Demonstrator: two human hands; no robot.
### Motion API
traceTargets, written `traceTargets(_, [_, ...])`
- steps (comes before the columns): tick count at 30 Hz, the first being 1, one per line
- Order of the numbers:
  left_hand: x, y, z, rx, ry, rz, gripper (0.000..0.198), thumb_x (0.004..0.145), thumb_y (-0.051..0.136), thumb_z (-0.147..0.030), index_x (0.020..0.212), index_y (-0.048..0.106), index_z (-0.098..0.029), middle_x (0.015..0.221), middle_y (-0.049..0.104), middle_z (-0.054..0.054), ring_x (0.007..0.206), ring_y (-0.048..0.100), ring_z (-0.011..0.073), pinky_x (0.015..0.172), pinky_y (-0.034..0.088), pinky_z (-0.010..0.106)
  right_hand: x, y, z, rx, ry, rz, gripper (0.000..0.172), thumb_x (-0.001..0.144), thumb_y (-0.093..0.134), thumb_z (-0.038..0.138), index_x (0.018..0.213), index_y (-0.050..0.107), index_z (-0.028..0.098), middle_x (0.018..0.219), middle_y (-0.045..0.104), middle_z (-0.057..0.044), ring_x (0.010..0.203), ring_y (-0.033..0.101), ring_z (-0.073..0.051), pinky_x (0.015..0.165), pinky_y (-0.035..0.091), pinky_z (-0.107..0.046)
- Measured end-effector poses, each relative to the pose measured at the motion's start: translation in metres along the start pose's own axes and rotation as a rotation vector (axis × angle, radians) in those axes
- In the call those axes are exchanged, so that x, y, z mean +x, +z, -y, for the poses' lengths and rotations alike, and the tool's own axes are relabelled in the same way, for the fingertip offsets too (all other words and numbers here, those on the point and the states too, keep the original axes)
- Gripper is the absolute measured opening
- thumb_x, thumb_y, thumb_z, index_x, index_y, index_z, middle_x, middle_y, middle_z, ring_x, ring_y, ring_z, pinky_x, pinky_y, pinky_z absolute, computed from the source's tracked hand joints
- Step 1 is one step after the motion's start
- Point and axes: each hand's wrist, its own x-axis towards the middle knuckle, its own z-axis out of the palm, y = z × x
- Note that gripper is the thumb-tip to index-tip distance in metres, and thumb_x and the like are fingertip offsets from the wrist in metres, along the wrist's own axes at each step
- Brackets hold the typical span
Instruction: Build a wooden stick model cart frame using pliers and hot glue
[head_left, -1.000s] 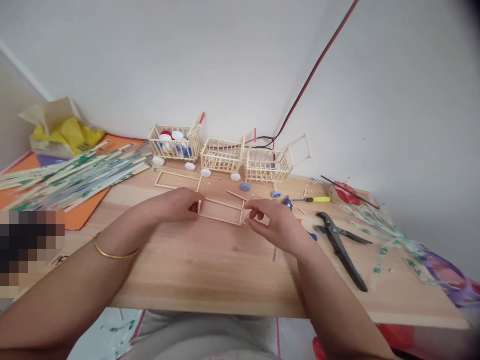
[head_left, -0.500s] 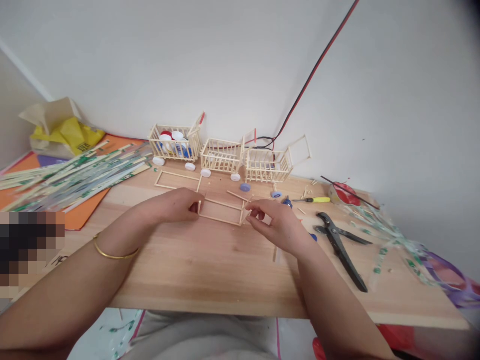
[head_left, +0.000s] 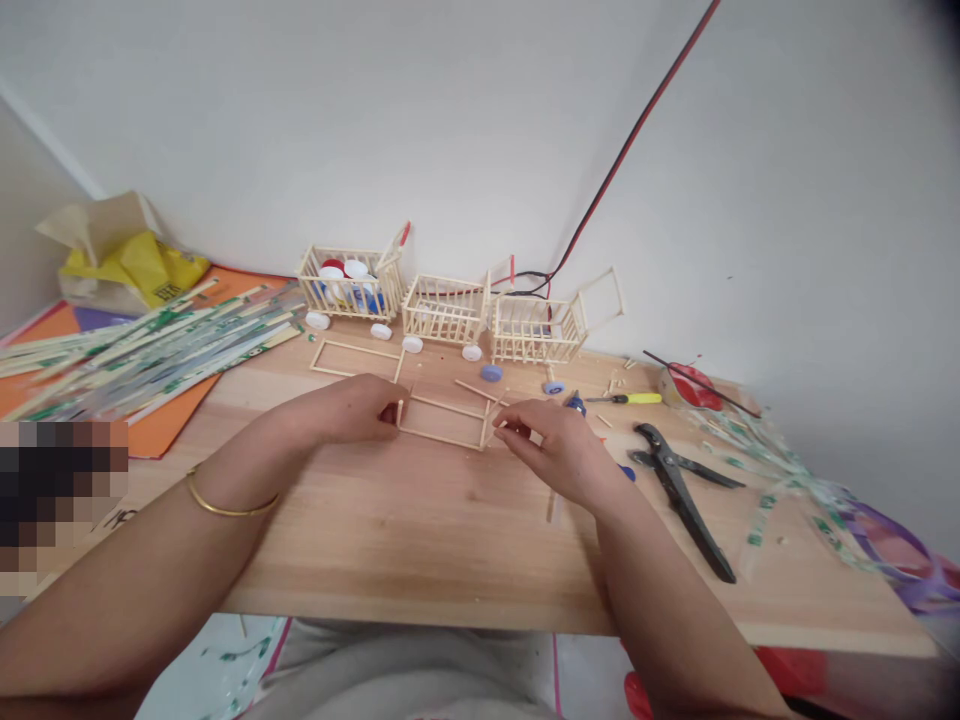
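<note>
A small rectangular frame of thin wooden sticks [head_left: 442, 422] lies flat on the wooden table [head_left: 420, 540]. My left hand [head_left: 349, 408] is closed with its fingertips pinching the frame's left end. My right hand [head_left: 559, 448] is closed in a pinch on the frame's right end. A gold bangle [head_left: 225, 503] sits on my left wrist. A second stick frame [head_left: 356, 360] lies just behind the first, untouched.
Three stick-built carts [head_left: 442, 308] stand along the wall, one holding bottle caps. Black pliers [head_left: 679, 485] and a yellow-handled tool [head_left: 626, 398] lie right of my right hand. A pile of wrapped chopsticks [head_left: 142, 350] covers the left. Torn wrappers [head_left: 780, 480] litter the right edge.
Almost nothing has moved. My right hand's fingertips have shifted slightly at the frame's right end; my left hand keeps its pinch.
</note>
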Motion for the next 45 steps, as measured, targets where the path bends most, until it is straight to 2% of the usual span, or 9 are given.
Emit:
traceTargets(16, [-0.002,-0.005,-0.008,-0.051,-0.045,0.027,0.016,0.066,0.052,-0.021,0.081,0.057,-0.018,0.071,0.062,0.001,0.062,0.053,0.0144,0.052,0.031,0.022,0.001,0.001,-0.001,-0.021,-0.039,-0.013,0.015,0.088,0.049,0.020,0.079,0.060,0.018,0.071,0.061,-0.001,0.065,0.052,-0.012,0.065,0.038,-0.025])
traceTargets(25, [-0.007,-0.011,-0.008,-0.053,0.002,-0.005,0.007,0.066,0.049,-0.021,0.069,0.054,-0.017,0.063,0.054,-0.001,0.060,0.048,0.0129,0.052,0.030,0.022,0.000,0.002,-0.001,-0.029,-0.045,-0.017,0.014,0.088,0.049,0.020,0.081,0.061,0.018,0.072,0.063,-0.002,0.065,0.052,-0.013,0.065,0.039,-0.025])
traceTargets(32, [-0.002,-0.005,0.001,-0.023,0.052,0.000,0.021,0.068,0.047,-0.020,0.081,0.063,-0.017,0.074,0.061,0.001,0.067,0.053,0.0136,0.057,0.033,0.021,0.001,0.001,0.000,-0.029,-0.041,-0.010,0.014,0.088,0.049,0.021,0.080,0.061,0.018,0.070,0.061,-0.001,0.063,0.051,-0.012,0.065,0.038,-0.026])
traceTargets(45, [0.000,-0.001,0.004,-0.062,0.067,-0.013,0.020,0.067,0.048,-0.019,0.079,0.064,-0.017,0.072,0.061,0.001,0.066,0.054,0.0138,0.056,0.033,0.022,0.002,0.001,0.000,-0.021,-0.048,-0.005,0.013,0.088,0.050,0.019,0.080,0.061,0.018,0.072,0.061,-0.001,0.066,0.052,-0.012,0.066,0.037,-0.024])
